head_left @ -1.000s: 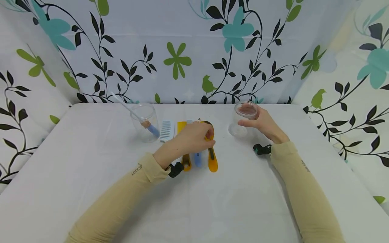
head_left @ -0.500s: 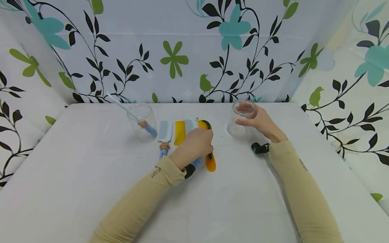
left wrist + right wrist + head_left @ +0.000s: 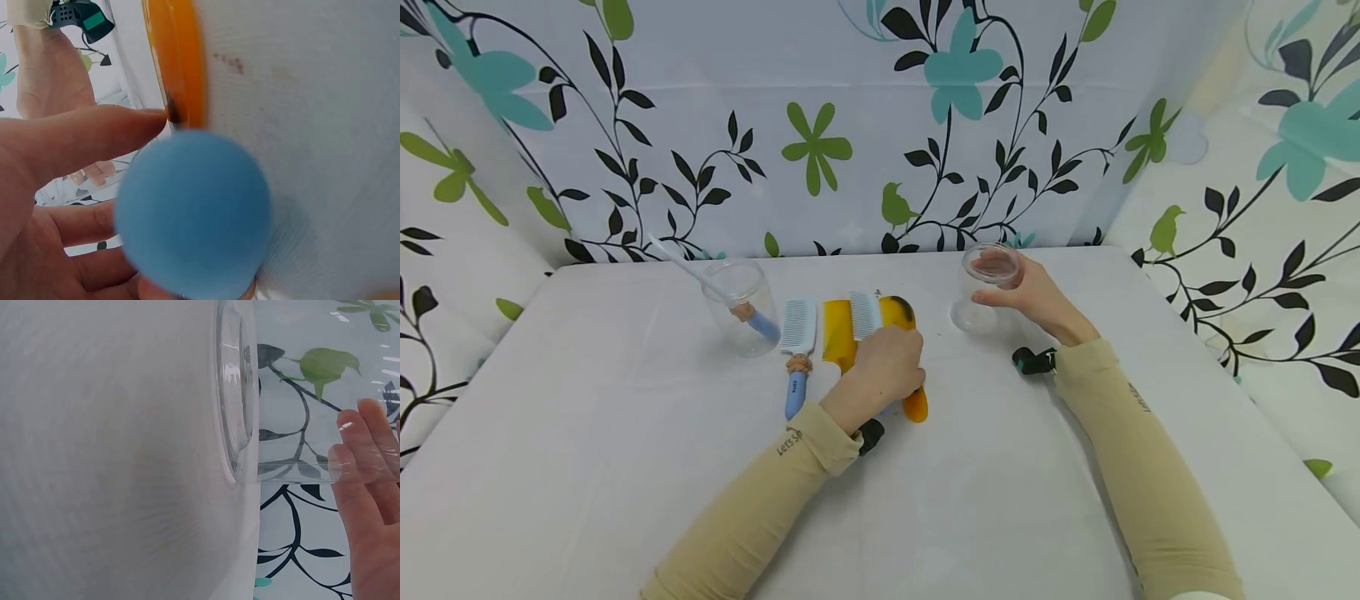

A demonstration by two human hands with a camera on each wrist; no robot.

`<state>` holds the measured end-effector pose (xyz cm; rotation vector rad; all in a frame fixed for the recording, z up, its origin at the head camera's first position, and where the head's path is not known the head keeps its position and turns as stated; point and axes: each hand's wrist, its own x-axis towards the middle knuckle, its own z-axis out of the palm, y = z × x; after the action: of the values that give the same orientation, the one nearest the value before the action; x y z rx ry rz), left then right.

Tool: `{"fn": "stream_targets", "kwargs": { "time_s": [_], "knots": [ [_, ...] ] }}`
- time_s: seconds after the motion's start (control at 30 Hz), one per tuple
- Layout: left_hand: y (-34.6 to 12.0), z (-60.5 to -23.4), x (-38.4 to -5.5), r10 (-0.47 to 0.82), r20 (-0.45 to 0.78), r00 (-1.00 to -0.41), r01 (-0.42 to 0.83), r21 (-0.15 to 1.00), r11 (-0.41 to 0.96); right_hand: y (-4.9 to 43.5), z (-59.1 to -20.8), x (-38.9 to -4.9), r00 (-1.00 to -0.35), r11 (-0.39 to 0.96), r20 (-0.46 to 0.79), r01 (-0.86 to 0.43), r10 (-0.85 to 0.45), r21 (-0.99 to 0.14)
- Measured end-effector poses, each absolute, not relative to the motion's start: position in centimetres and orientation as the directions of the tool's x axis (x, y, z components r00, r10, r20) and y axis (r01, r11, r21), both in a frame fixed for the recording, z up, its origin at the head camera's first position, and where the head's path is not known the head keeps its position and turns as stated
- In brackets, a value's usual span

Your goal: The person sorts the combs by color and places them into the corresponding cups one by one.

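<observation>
In the head view my left hand (image 3: 883, 367) holds the blue handle of a pale-toothed comb (image 3: 866, 315) in the middle of a row. The left wrist view shows the round blue handle end (image 3: 194, 215) close up, with thumb and fingers about it. Beside it lie a yellow-and-black thing with an orange handle (image 3: 916, 406) and a flat yellow piece (image 3: 838, 335), partly hidden by the hand. A second comb with a blue handle (image 3: 796, 392) lies at the row's left. My right hand (image 3: 1045, 300) grips a clear jar (image 3: 973, 312) standing upright on the table.
Another clear jar (image 3: 737, 329) stands at the left, holding a blue-handled thing with a pale shaft (image 3: 688, 271) that sticks out over the rim. White cloth covers the table (image 3: 1000, 467). A patterned curtain (image 3: 820, 67) hangs behind the back edge.
My left hand has shifted off the orange-handled thing's upper part and down onto the middle comb's handle, uncovering the left comb. My right hand stays on the jar. The head view has turned slightly.
</observation>
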<state>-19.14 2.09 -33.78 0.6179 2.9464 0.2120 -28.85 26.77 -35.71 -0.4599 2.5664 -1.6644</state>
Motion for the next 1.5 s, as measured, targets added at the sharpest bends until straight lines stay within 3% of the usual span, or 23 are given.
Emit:
{"fn": "stream_targets", "kwargs": {
  "time_s": [0.87,1.5],
  "knots": [
    [3.5,-34.6,-18.5,0.353,-0.002,-0.936,0.347,0.178,0.921,26.8,-36.0,-28.9,-0.951,0.377,0.129,-0.233,-0.28,-0.897],
    [3.4,-34.7,-18.7,0.333,-0.014,-0.943,0.318,0.254,0.913,26.7,-35.9,-29.0,-0.95,0.378,0.124,-0.231,-0.287,-0.897]
  ]
}}
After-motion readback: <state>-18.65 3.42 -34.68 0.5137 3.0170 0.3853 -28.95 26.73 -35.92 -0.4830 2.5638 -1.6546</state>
